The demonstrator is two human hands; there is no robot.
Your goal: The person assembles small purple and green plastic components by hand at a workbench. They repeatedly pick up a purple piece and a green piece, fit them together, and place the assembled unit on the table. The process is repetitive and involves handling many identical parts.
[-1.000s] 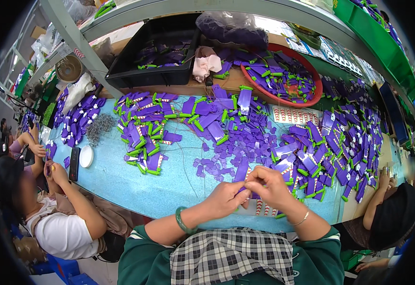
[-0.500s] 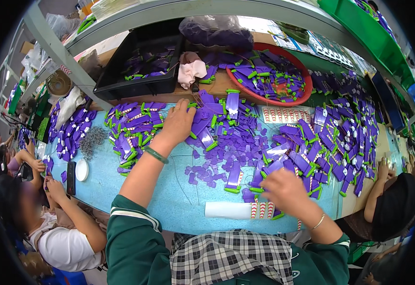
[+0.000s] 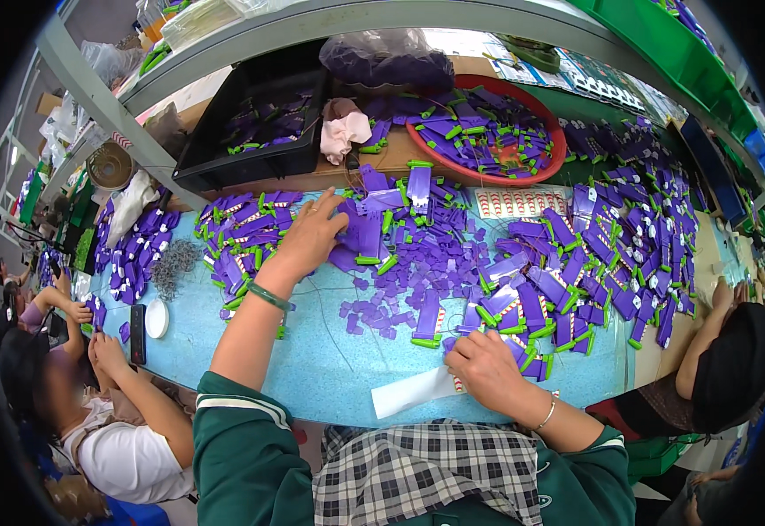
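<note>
My left hand (image 3: pixel 312 230) reaches to the edge of a heap of flat purple pieces (image 3: pixel 367 226). Its fingers are stretched out and bent slightly down at the pieces, and I see nothing gripped in them. Near the table's front edge, my right hand (image 3: pixel 489 373) is closed on the right end of a white sticker strip (image 3: pixel 413 392). The fingers cover most of the strip's red-and-white marks. Just beyond that hand lie purple pieces with bright green ends (image 3: pixel 428 320). Small purple scraps (image 3: pixel 382 314) spread between my hands.
Behind the heap stand a black tray (image 3: pixel 247 167) and a round red basin (image 3: pixel 558 145), both holding purple pieces. A red-and-white sticker sheet (image 3: pixel 523 204) lies before the basin. At left are a white lid (image 3: pixel 156 319) and a dark phone (image 3: pixel 138 335). Co-workers sit on both sides.
My right hand has come down and left onto the strip, which now lies tilted with its marked end covered. My left hand has shifted slightly left and down at the heap.
</note>
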